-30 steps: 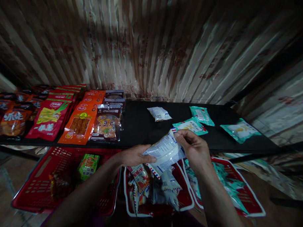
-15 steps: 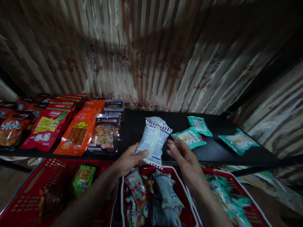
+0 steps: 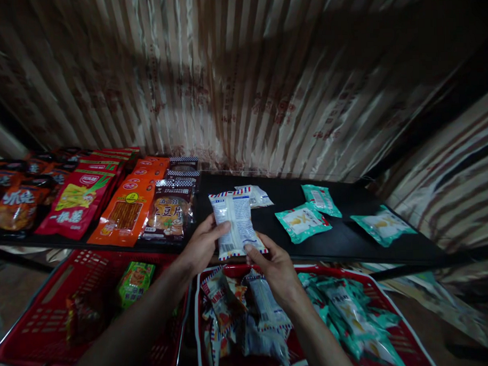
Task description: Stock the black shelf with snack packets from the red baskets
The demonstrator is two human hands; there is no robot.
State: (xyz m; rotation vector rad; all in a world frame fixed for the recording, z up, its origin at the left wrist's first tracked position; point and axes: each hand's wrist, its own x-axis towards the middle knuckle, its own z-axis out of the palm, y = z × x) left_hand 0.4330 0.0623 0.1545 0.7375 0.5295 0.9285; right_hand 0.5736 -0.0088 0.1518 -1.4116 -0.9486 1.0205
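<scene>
A white snack bag [image 3: 234, 226] with red-and-blue striped edges is held upright over the front of the black shelf [image 3: 265, 233], its printed back towards me. My left hand [image 3: 203, 244] grips its left side, thumb across the front. My right hand [image 3: 275, 266] is closed on its lower right corner. Another white bag [image 3: 259, 196] lies on the shelf just behind, partly hidden by the held one. Below my hands, a red basket [image 3: 198, 318] with a white rim contains several similar striped-edge bags [image 3: 266, 299].
Several teal bags [image 3: 303, 222] lie on the shelf's right part; more teal bags [image 3: 348, 313] fill a basket below. At left stand rows of brown potato-slice bags [image 3: 168, 212], orange bags [image 3: 125, 211], and pink bags [image 3: 74, 205]. A left red basket [image 3: 44, 307] holds a green pack [image 3: 135, 283].
The white bag has moved slightly left and turned more upright. My right hand, apart from it before, has come left and taken hold of its lower corner. The bag behind now shows more.
</scene>
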